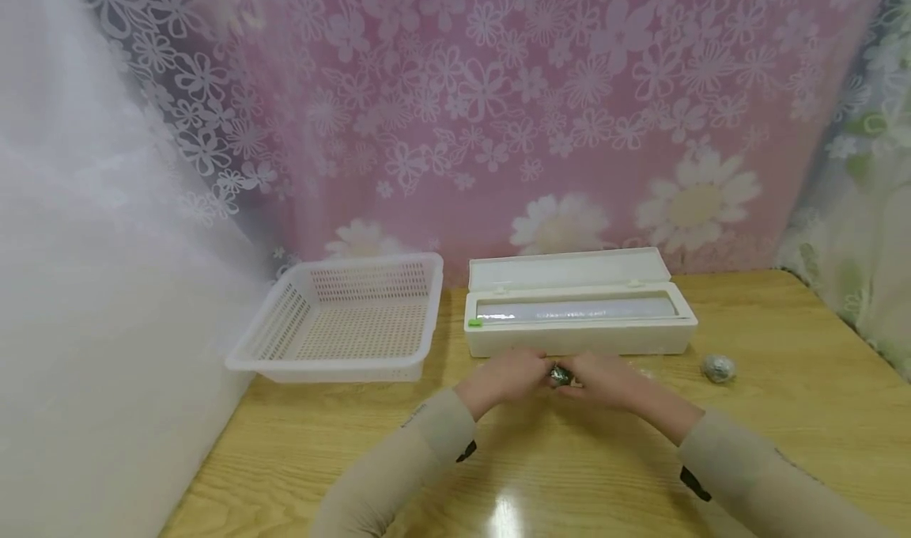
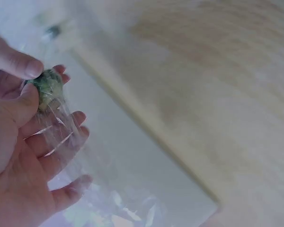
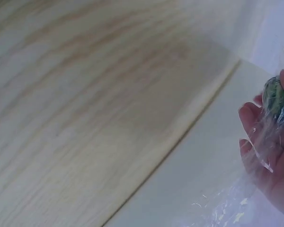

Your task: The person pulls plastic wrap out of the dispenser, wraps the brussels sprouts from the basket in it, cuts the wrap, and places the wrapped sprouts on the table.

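Observation:
Both hands meet over the table just in front of a long white cling film box (image 1: 580, 342). Between their fingertips is a small, rounded dark green bundle (image 1: 560, 376), partly covered in clear cling film (image 2: 61, 130). My left hand (image 1: 504, 377) pinches the bundle with its thumb, and the other fingers spread under the trailing film. From the opposite side my right hand (image 1: 603, 380) grips it, its thumb on top; film drapes over the fingers in the right wrist view. A shiny, film-wrapped ball (image 1: 719, 368) lies on the table right of the right hand.
The box's lid (image 1: 569, 272) stands raised at the back, with a film roll (image 1: 576, 309) inside and a green slider (image 1: 475, 323) at its left end. A white perforated basket (image 1: 323, 370) sits to the left. Floral cloth (image 1: 498, 126) hangs behind the wooden table (image 1: 512, 475).

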Demonstrator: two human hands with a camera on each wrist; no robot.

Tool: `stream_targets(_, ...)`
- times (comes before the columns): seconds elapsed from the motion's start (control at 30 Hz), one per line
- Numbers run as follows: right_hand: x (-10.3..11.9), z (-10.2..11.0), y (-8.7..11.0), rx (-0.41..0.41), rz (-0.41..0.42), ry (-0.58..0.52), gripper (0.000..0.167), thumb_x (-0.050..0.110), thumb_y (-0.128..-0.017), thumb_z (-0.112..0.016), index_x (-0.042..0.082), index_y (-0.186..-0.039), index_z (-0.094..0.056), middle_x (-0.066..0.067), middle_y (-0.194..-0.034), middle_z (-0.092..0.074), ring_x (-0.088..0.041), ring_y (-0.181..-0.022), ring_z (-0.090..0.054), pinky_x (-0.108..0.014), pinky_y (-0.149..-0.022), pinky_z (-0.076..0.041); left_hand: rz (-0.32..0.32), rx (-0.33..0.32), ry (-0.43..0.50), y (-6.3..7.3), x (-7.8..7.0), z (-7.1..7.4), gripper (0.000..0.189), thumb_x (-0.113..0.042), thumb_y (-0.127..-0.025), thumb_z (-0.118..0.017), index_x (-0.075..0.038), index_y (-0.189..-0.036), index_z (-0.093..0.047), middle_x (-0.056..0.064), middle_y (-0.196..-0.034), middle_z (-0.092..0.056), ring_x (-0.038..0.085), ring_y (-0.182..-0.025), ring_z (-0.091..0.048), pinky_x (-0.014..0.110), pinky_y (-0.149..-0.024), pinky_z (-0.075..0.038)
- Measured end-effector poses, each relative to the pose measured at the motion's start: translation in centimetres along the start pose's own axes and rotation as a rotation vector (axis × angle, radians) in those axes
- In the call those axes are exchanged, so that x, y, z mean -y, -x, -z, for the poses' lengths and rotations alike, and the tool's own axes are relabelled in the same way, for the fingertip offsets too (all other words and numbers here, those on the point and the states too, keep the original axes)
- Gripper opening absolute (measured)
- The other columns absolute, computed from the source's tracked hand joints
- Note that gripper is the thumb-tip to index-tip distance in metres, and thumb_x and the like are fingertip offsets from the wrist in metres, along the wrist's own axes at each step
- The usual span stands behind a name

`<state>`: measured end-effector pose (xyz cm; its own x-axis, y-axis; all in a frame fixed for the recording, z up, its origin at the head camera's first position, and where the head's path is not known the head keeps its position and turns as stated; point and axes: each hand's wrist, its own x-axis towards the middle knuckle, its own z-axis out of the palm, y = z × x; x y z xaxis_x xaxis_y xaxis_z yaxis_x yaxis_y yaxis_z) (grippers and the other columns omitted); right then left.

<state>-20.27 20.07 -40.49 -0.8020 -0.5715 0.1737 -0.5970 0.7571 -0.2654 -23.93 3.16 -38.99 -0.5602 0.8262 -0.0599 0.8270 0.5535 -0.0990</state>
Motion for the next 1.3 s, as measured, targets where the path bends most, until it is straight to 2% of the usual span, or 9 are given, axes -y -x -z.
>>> stream_targets(0.13, 0.3, 1.5, 0.1, -0.076, -0.059, -0.064, 0.019, 0.027, -0.082, -0.062, 0.011, -0.076, -0.054, 0.010, -0.060, -0.047, -0.001, -0.049, -0.040, -0.019, -0.043, -0.034, -0.009, -0.295, -0.024, 0.9, 0.6, 1.7, 0.031, -0.039, -0.087, -0.053, -0.018, -0.109, -0.061, -0.006, -0.102, -0.058, 0.008, -0.096, -0.053, 0.027, -0.080, -0.044)
stream_targets(0.23, 0.3, 2.2, 0.2, -0.140, -0.130, -0.145, 0.018, 0.026, -0.085, -0.060, 0.012, -0.075, -0.054, 0.010, -0.059, -0.048, -0.002, -0.048, -0.042, -0.021, -0.044, -0.036, -0.016, -0.538, 0.049, 1.5, 0.8, 2.3, 0.027, -0.031, -0.085, -0.059, -0.013, -0.104, -0.063, -0.002, -0.103, -0.060, 0.011, -0.097, -0.053, 0.025, -0.083, -0.042)
stream_targets(0.3, 0.2, 2.5, 0.3, -0.201, -0.161, -0.173, 0.020, 0.026, -0.086, -0.059, 0.012, -0.073, -0.053, 0.009, -0.058, -0.047, -0.002, -0.047, -0.041, -0.022, -0.044, -0.036, 0.001, -0.631, 0.145, 1.9, 0.7, 2.4, 0.023, -0.027, -0.085, -0.060, -0.011, -0.100, -0.064, -0.001, -0.100, -0.060, 0.011, -0.095, -0.054, 0.022, -0.083, -0.041)
stream_targets(0.37, 0.1, 2.8, 0.3, -0.262, -0.187, -0.180, 0.023, 0.027, -0.086, -0.058, 0.012, -0.070, -0.052, 0.008, -0.054, -0.045, -0.003, -0.044, -0.038, -0.022, -0.043, -0.035, 0.030, -0.668, 0.280, 2.1, 0.5, 2.2, 0.021, -0.026, -0.086, -0.059, -0.009, -0.098, -0.064, 0.000, -0.097, -0.061, 0.011, -0.092, -0.055, 0.019, -0.080, -0.042)
stream_targets(0.53, 0.3, 3.2, 0.2, -0.344, -0.258, -0.270, 0.031, 0.030, -0.088, -0.054, 0.009, -0.066, -0.050, 0.004, -0.050, -0.041, -0.007, -0.041, -0.033, -0.024, -0.042, -0.032, 0.172, -0.634, 0.753, 1.3, 0.1, 0.7, 0.025, -0.026, -0.087, -0.056, -0.005, -0.098, -0.063, 0.001, -0.092, -0.062, 0.008, -0.084, -0.057, 0.016, -0.069, -0.045)
stream_targets(0.67, 0.8, 3.1, 0.1, -0.339, -0.303, -0.361, 0.031, 0.033, -0.089, -0.052, 0.007, -0.072, -0.054, 0.003, -0.058, -0.051, -0.010, -0.048, -0.043, -0.027, -0.045, -0.036, 0.278, -0.606, 1.171, 0.2, -0.2, -0.6, 0.026, -0.023, -0.086, -0.058, -0.004, -0.102, -0.062, 0.001, -0.094, -0.062, 0.007, -0.082, -0.057, 0.019, -0.067, -0.047)
stream_targets(0.8, 1.1, 2.8, 0.0, -0.329, -0.303, -0.426, 0.029, 0.031, -0.090, -0.051, 0.005, -0.079, -0.059, -0.001, -0.069, -0.059, -0.014, -0.060, -0.054, -0.028, -0.050, -0.041, 0.302, -0.592, 1.462, -0.5, -0.6, -1.1, 0.024, -0.019, -0.085, -0.059, -0.003, -0.104, -0.061, 0.002, -0.094, -0.062, 0.009, -0.083, -0.058, 0.023, -0.068, -0.049)
stream_targets(1.07, 1.1, 2.5, -0.2, -0.339, -0.286, -0.458, 0.028, 0.027, -0.090, -0.051, 0.002, -0.084, -0.062, -0.004, -0.072, -0.060, -0.015, -0.062, -0.053, -0.028, -0.051, -0.041, 0.317, -0.568, 1.702, -0.6, -1.0, -0.6, 0.023, -0.016, -0.087, -0.056, 0.001, -0.103, -0.061, 0.005, -0.093, -0.062, 0.016, -0.086, -0.060, 0.030, -0.070, -0.050)
stream_targets(1.3, 1.6, 2.0, 0.2, -0.266, -0.217, -0.419, 0.025, 0.030, -0.089, -0.054, 0.007, -0.083, -0.062, 0.006, -0.054, -0.044, -0.006, -0.045, -0.034, -0.022, -0.041, -0.032, 0.405, -0.492, 1.751, -0.1, -0.9, -0.9, 0.022, -0.017, -0.084, -0.061, 0.002, -0.096, -0.063, 0.004, -0.087, -0.062, 0.015, -0.079, -0.061, 0.030, -0.066, -0.051)
